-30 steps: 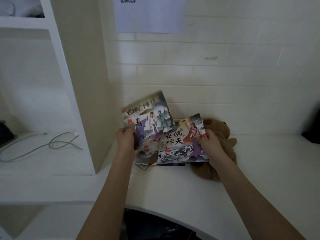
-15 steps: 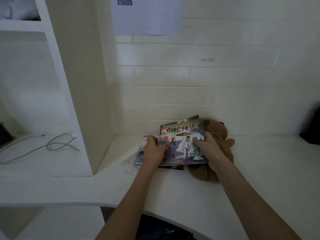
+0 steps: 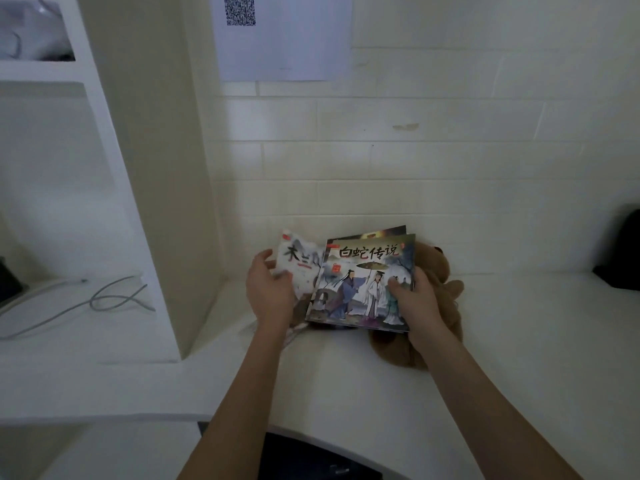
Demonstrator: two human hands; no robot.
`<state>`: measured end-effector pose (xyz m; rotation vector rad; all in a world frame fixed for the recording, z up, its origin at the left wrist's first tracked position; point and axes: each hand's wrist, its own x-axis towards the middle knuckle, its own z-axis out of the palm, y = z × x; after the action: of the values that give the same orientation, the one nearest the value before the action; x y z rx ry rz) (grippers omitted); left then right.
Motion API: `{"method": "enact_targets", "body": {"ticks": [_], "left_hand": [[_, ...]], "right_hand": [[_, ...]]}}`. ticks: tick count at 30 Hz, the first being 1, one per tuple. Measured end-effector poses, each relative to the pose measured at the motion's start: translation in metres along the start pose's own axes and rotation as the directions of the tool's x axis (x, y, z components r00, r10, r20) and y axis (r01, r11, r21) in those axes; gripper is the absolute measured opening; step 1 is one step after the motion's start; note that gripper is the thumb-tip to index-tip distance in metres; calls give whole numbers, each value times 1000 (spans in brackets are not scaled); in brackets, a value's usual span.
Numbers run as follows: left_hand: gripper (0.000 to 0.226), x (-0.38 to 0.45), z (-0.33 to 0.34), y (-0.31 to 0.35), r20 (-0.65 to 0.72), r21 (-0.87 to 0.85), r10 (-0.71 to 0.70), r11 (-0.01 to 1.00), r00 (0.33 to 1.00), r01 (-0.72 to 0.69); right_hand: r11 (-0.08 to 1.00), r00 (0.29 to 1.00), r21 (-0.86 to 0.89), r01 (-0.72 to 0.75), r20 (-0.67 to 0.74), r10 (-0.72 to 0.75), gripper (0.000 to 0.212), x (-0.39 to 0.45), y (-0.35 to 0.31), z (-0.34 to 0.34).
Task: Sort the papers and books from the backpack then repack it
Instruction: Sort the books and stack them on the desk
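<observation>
On desk (image 3: pixel 519 358), both hands gripping picture books (image 3: pixel 363 282)

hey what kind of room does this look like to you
Probably a home study nook or a child's bedroom: a white built-in desk with side shelving, illustrated storybooks, a brown plush toy.

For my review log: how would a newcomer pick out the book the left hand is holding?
Start at the white desk, where a brown plush toy lies against the tiled wall. Left of it, the right hand grips a book with robed figures. The left hand holds the paler book peeking out behind it, its cover mostly white with large black brush characters.
</observation>
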<state>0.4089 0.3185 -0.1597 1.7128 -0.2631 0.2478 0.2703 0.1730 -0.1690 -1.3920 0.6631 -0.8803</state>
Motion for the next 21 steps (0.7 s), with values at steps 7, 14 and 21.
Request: {"method": "enact_targets", "body": {"ticks": [7,14,21], "left_hand": [[42,34,-39,43,-27,-535,-36,845,999,16],[37,12,-25,62,220,-326,160,942,962,-82],[47,-31,18,53,580,-195,26,975,814,108]], "right_hand": [[982,999,186,33,-43,-25,33,-8,-7,-3],[965,993,262,-17,118,-15,38,-14,-16,-4],[977,998,202,62,17,-66,30,-18,-38,-38]]}}
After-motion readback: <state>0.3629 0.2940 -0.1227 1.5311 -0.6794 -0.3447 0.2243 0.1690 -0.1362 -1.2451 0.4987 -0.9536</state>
